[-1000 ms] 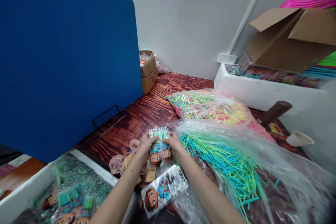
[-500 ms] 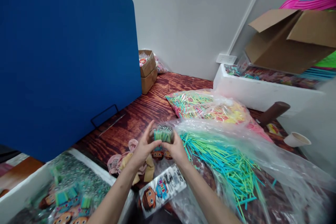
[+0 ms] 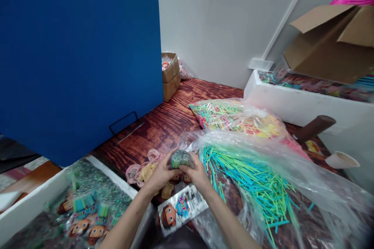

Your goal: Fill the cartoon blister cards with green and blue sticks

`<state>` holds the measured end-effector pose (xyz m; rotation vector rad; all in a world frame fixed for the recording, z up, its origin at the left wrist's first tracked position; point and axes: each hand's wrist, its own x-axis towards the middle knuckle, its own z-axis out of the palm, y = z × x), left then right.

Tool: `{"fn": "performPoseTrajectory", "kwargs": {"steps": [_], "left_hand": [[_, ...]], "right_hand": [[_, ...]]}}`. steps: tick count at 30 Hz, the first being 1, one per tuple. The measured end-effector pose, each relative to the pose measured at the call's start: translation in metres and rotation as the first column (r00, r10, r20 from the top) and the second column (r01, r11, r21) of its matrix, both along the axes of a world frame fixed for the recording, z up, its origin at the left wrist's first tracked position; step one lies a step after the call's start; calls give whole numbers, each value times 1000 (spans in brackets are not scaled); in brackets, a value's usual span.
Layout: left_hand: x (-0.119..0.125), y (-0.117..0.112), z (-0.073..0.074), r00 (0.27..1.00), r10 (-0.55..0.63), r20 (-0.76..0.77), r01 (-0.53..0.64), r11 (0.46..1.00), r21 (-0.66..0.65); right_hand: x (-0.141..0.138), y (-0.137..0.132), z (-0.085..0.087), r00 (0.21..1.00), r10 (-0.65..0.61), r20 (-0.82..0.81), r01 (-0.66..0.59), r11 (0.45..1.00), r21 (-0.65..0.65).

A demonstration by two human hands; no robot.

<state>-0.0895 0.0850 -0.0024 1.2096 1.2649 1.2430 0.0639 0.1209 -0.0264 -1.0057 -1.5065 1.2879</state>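
Observation:
My left hand (image 3: 162,174) and my right hand (image 3: 199,174) are closed around a small bundle (image 3: 180,158) of clear, shiny-ended pieces with green sticks among them. The thumbs nearly meet at its near side. What exactly the pieces are is too small to tell. Just below the hands lies a printed packet (image 3: 181,207) with a cartoon face and the word "STICK". Crumpled pink and yellow cloth (image 3: 146,172) lies beside my left hand. To the right of my right hand, loose green and blue sticks (image 3: 248,179) spread over clear plastic.
A white foam box (image 3: 101,164) with clear pieces and cartoon packets stands at lower left. Behind it rises a blue board (image 3: 87,54). A bag of coloured sticks (image 3: 230,114), a brown cylinder (image 3: 317,128), a paper cup (image 3: 342,160) and another foam box (image 3: 286,99) are at right.
Both hands stay closed on the bundle, which has tipped so that more of its shiny ends face up. The whole view has shifted slightly.

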Motion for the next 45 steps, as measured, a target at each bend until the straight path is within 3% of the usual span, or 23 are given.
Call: {"fn": "performPoseTrajectory", "kwargs": {"steps": [6,10,13,25,33,39,45], "left_hand": [[3,-4,-9,1000,11,-13,-11,999,-33],[2,-6,-19,1000,17,-5,-17,1000,-1],[0,-6,-24,1000,-6,7,6,1000,17],[0,-7,-29,999,-17,-36,18,999,48],[1,-7,-28,998,3,-65,-1,999,35],[3,-8,-20,998,-1,-67,2,1000,17],[4,-8,-20,997,9,-82,-7,1000,23]], "right_hand": [[15,-17,33,989,-90,114,72,985,157],[25,-32,68,958,-142,248,23,904,427],[25,-37,82,920,-142,365,-75,850,521],[16,-38,74,878,-187,442,-110,818,565],[13,-36,70,848,-195,493,-121,835,537],[18,-42,65,874,-247,417,-34,827,560],[21,-43,67,873,-252,418,-43,813,580]]}}
